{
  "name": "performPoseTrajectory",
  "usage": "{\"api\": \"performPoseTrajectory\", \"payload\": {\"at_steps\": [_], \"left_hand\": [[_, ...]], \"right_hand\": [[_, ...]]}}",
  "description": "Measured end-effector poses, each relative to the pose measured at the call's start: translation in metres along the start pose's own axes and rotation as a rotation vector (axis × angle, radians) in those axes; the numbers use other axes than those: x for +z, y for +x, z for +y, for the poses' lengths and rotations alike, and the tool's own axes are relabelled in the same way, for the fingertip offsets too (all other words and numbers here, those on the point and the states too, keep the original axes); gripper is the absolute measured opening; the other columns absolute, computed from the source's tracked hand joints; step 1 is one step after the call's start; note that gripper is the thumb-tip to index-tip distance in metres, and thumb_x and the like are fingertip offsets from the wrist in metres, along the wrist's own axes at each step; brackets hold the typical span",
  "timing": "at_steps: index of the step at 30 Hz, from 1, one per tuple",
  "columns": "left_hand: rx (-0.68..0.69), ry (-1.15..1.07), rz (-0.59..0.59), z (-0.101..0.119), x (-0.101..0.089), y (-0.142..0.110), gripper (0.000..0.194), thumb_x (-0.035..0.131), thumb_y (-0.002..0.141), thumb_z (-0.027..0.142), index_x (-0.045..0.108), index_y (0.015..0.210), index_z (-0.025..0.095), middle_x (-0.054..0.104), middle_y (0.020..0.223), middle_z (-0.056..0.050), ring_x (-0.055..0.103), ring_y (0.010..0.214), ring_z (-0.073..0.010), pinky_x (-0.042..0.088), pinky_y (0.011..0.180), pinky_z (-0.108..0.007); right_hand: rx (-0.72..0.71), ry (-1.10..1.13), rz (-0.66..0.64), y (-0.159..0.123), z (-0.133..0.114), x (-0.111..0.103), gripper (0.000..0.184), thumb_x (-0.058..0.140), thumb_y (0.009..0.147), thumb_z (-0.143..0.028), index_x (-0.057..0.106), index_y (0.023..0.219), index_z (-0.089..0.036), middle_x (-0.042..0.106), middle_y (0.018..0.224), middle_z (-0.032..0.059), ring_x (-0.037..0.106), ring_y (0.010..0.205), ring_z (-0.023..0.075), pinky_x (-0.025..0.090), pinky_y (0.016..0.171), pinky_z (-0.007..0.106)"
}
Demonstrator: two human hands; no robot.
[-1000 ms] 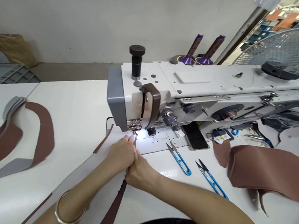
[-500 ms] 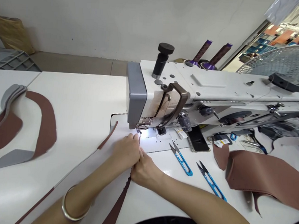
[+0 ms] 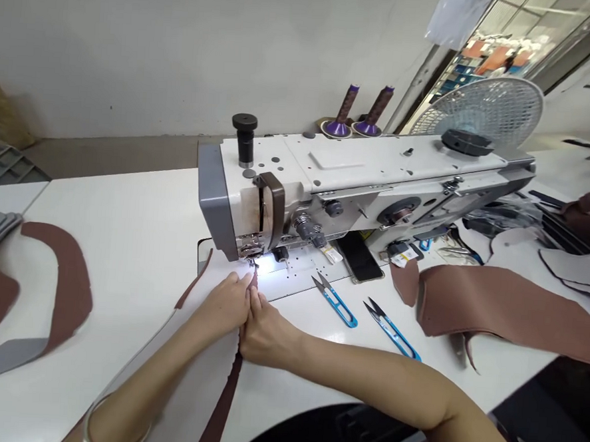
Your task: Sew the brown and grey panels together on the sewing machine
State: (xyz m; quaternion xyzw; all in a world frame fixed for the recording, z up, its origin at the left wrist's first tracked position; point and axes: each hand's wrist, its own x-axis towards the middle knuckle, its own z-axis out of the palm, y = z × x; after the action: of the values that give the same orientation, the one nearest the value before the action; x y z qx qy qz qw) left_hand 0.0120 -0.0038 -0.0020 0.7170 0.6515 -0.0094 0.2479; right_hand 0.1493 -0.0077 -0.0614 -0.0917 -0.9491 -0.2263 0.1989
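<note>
Under the lit needle area of the sewing machine point(image 3: 253, 252) lies a large leather piece point(image 3: 185, 381), pale underside up, with brown edges. My left hand point(image 3: 224, 303) is closed on its edge just in front of the presser foot, fingers bent and pinching. Close against it, my right hand point(image 3: 271, 333) pinches the same seam edge, where a brown leather strip point(image 3: 221, 410) runs down toward me. The fingertips of both hands nearly meet and partly hide the seam. Two blue thread snips, the nearer-left thread snips point(image 3: 337, 303) and the other thread snips point(image 3: 393, 330), lie right of my hands.
Brown cut pieces point(image 3: 74, 281) lie at the left, beside stacked grey-edged ones. On the right are a phone point(image 3: 363, 257), a large brown leather panel point(image 3: 490, 303) and scraps. Two thread cones point(image 3: 344, 111) and a fan point(image 3: 486, 113) stand behind the machine.
The view has swung right, so the machine and hands appear further left. Both hands keep hold of the leather edge, slightly lower from the needle, with more brown edge showing between.
</note>
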Motion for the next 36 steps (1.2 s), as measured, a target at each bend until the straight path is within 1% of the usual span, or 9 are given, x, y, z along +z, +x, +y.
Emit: {"api": "performPoseTrajectory", "payload": {"at_steps": [2,4,7,10,15,21,26,29,36], "left_hand": [[-0.065,-0.037,-0.080,0.002,-0.003,-0.008,0.049,0.037,0.087,0.012,0.047,0.135,0.014,0.061,0.101,-0.011,0.062,0.083,-0.0195,0.046,0.077,-0.029],[-0.119,-0.066,-0.145,0.005,-0.004,-0.014,0.056,0.037,0.085,0.010,0.040,0.140,0.015,0.059,0.107,-0.011,0.063,0.090,-0.0202,0.046,0.080,-0.029],[-0.144,-0.046,-0.160,0.011,-0.002,-0.017,0.058,0.035,0.085,0.008,0.035,0.143,0.011,0.056,0.117,-0.014,0.060,0.103,-0.0230,0.044,0.089,-0.031],[-0.140,-0.015,-0.165,0.016,0.001,-0.014,0.058,0.033,0.086,0.007,0.032,0.144,0.006,0.054,0.119,-0.016,0.059,0.107,-0.0242,0.043,0.091,-0.031],[-0.117,-0.016,-0.171,0.016,0.001,-0.005,0.055,0.030,0.087,0.005,0.035,0.142,0.006,0.055,0.115,-0.015,0.060,0.101,-0.0221,0.044,0.089,-0.030],[-0.092,0.006,-0.123,0.015,-0.003,0.007,0.055,0.027,0.087,0.003,0.033,0.141,0.005,0.054,0.110,-0.013,0.058,0.094,-0.0198,0.044,0.084,-0.029],[-0.095,-0.038,-0.113,0.009,0.003,-0.002,0.055,0.032,0.083,0.003,0.040,0.137,0.010,0.053,0.103,-0.010,0.057,0.089,-0.0190,0.045,0.082,-0.029],[-0.081,-0.076,-0.121,0.006,0.010,-0.011,0.053,0.030,0.085,0.005,0.039,0.137,0.009,0.052,0.104,-0.010,0.057,0.089,-0.0185,0.046,0.083,-0.029],[-0.053,-0.043,-0.105,0.006,0.013,-0.002,0.053,0.028,0.084,0.003,0.039,0.136,0.009,0.052,0.101,-0.010,0.055,0.084,-0.0171,0.046,0.080,-0.028]], "right_hand": [[0.010,-0.016,0.005,-0.002,-0.002,-0.009,0.025,0.050,0.080,-0.006,0.068,0.094,0.005,0.067,0.091,0.0324,0.067,0.084,0.0390,0.051,0.071,0.058],[0.015,-0.042,0.040,-0.005,-0.004,-0.013,0.026,0.049,0.080,-0.006,0.066,0.094,0.007,0.066,0.094,0.0334,0.068,0.085,0.0395,0.052,0.070,0.055],[0.035,-0.064,0.086,-0.010,-0.006,-0.012,0.028,0.047,0.079,-0.006,0.065,0.095,0.008,0.067,0.094,0.0324,0.068,0.086,0.0389,0.052,0.075,0.054],[0.052,-0.073,0.114,-0.013,-0.008,-0.006,0.028,0.047,0.078,-0.006,0.065,0.094,0.008,0.067,0.092,0.0320,0.068,0.086,0.0388,0.050,0.078,0.057],[0.053,-0.060,0.125,-0.012,-0.006,0.001,0.030,0.049,0.076,-0.008,0.065,0.094,0.010,0.066,0.091,0.0346,0.067,0.084,0.0413,0.048,0.078,0.061],[0.054,-0.075,0.108,-0.009,-0.001,0.009,0.028,0.051,0.076,-0.007,0.067,0.094,0.008,0.067,0.091,0.0336,0.067,0.081,0.0388,0.043,0.084,0.068],[0.094,-0.032,0.187,-0.006,-0.015,-0.008,0.025,0.048,0.073,-0.008,0.067,0.085,0.004,0.069,0.082,0.0291,0.068,0.077,0.0409,0.049,0.071,0.059],[0.086,-0.017,0.185,-0.006,-0.021,-0.015,0.028,0.047,0.073,-0.008,0.066,0.088,0.006,0.068,0.083,0.0300,0.068,0.078,0.0411,0.050,0.068,0.056],[0.107,-0.010,0.191,-0.009,-0.012,-0.002,0.027,0.045,0.073,-0.005,0.066,0.087,0.003,0.069,0.083,0.0294,0.068,0.079,0.0387,0.051,0.073,0.058]]}}
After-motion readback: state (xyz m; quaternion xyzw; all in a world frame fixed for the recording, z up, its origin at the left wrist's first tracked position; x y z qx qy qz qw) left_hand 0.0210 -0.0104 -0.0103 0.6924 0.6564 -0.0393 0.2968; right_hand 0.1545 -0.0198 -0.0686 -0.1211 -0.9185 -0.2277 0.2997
